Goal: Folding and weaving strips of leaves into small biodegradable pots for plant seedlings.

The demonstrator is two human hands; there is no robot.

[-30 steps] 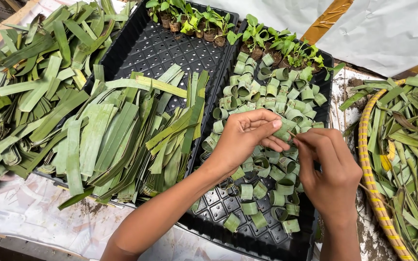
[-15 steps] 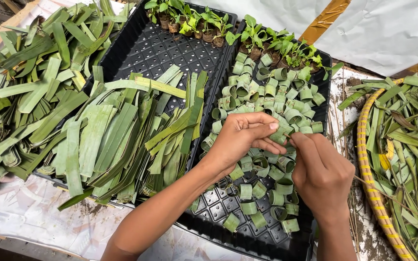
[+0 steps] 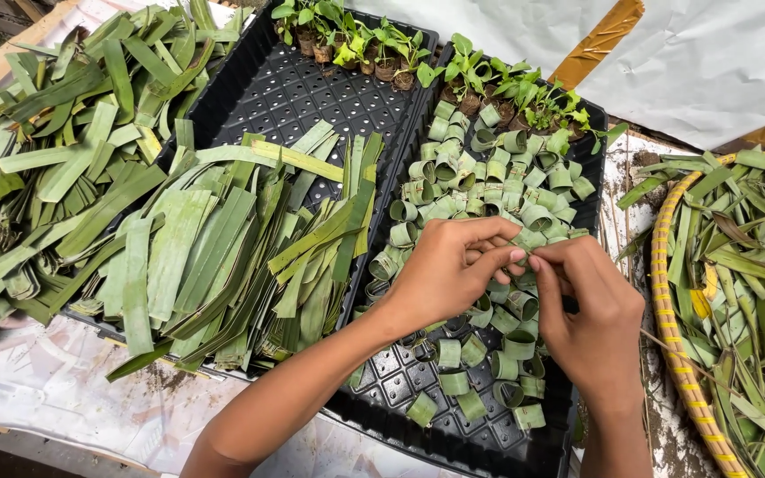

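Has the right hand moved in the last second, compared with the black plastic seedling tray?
Yes. The right hand has shifted slightly toward the near edge of the black plastic seedling tray.

We see two black trays: the left tray (image 3: 312, 97) shows a grid of small square holes, and the right tray (image 3: 453, 438) has the same black grid. Over the left one lie long leaf strips (image 3: 223, 257) in mid to dark green, some with pale yellow-green edges. The leaf rings (image 3: 480, 181) in the right tray are light green, a few greyish. The seedlings (image 3: 489, 80) at the far edge are bright green above brown soil. The basket (image 3: 679, 354) has a yellow and reddish-brown banded rim and holds olive-green and brownish leaves. The sheet (image 3: 64, 398) on the worktop is white with dark soil specks.
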